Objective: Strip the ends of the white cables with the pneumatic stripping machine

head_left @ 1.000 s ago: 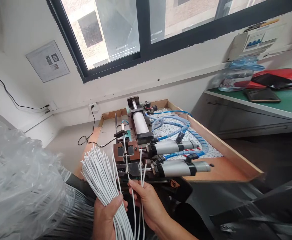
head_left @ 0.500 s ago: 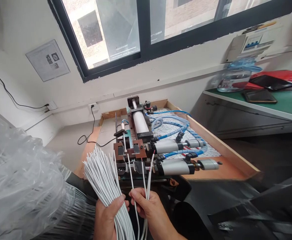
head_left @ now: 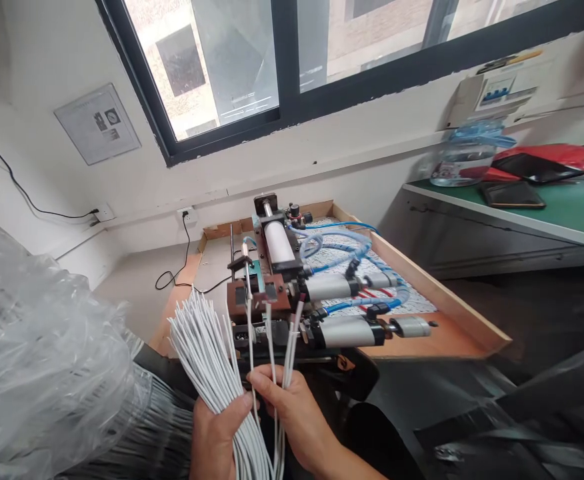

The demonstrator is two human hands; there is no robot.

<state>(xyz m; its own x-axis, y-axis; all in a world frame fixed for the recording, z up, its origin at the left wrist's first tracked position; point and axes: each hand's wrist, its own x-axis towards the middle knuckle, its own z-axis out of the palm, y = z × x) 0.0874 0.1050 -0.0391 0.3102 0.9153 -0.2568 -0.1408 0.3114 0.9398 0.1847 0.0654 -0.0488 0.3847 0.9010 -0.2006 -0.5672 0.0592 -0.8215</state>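
My left hand (head_left: pixel 219 430) is wrapped round a thick bundle of white cables (head_left: pixel 207 357), its thumb across the front and the cut ends fanned upward. Close beside it, my right hand (head_left: pixel 289 407) pinches several separate white cables (head_left: pixel 291 350) that stand upright. One single cable rises between thumb and forefinger, its tip in front of the machine's brown plates. Reddish tips show on some of the right-hand cables. Just beyond both hands is a pneumatic machine (head_left: pixel 279 243) with silver cylinders (head_left: pixel 349 333) and blue air hoses (head_left: pixel 342 250). The cables' lower ends run out of view.
The machine sits in a shallow wooden-edged tray (head_left: pixel 452 310). Plastic-wrapped cable bundles (head_left: pixel 157 420) fill the left side. A green table (head_left: pixel 572 207) at the right bears a plastic jug (head_left: pixel 465 157), a red bag (head_left: pixel 567 157) and a dark phone-like slab (head_left: pixel 512 195). A window is above.
My right hand has shifted left, towards the bundle, and its cables have moved left with it. The single cable's tip is now nearer the brown plates. My left hand keeps its hold.
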